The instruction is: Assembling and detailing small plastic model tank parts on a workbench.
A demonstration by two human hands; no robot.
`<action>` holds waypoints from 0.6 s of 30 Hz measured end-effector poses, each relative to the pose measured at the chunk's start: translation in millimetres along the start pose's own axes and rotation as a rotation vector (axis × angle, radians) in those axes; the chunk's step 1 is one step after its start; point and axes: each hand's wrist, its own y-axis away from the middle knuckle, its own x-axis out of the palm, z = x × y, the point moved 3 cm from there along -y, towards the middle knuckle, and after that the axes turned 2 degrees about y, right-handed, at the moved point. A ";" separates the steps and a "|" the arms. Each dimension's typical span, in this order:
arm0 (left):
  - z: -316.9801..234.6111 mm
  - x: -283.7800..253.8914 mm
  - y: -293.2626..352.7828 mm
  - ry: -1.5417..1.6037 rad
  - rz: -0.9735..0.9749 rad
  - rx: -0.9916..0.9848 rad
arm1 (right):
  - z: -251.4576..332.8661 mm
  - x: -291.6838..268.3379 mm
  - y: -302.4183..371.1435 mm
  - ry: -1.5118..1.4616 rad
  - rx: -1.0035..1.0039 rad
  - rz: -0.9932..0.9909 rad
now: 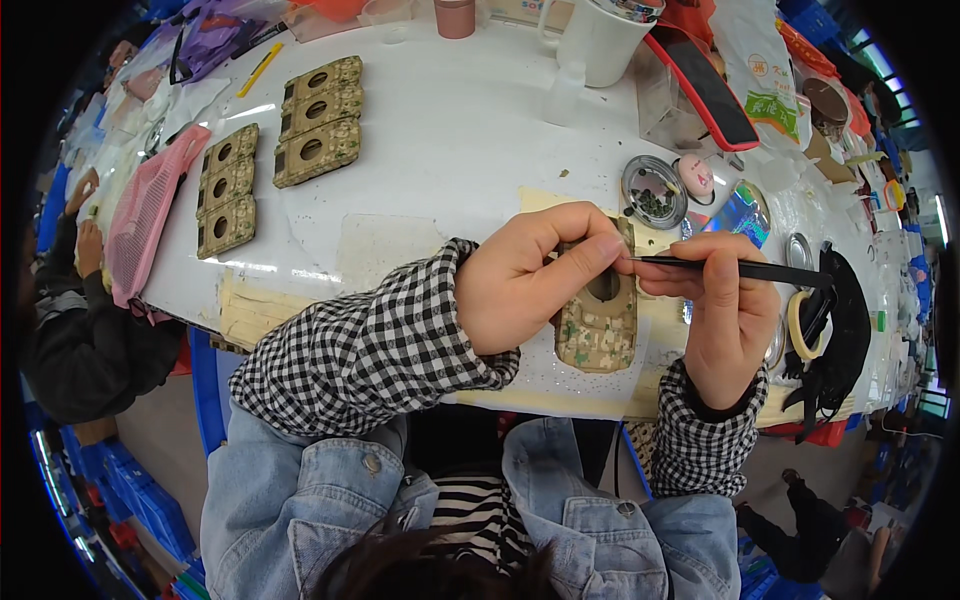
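My right hand (725, 310) grips black tweezers (745, 268), their tip pointing left toward my left fingertips. The thumb and forefinger of my left hand (525, 275) are pinched together by that tip; anything between them is too small or hidden to make out. Below both hands lies a camouflage-patterned panel (597, 345) with round holes, partly covered by my left hand. Beyond my right hand is a round clear dish (655, 192) with small dark bits in it.
Two stacks of similar camouflage panels (318, 122) (227, 192) lie at the far left, near a yellow pen (260, 70). At the back right are a white mug (605, 40) and a red-cased phone (705, 90). A pink mesh basket (155, 215) and a co-worker's sleeve (110, 340) are at left.
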 end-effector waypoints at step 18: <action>-13.1 -6.3 -0.5 0.330 0.100 -0.320 | 31.1 -4.4 1.4 0.208 -0.382 0.132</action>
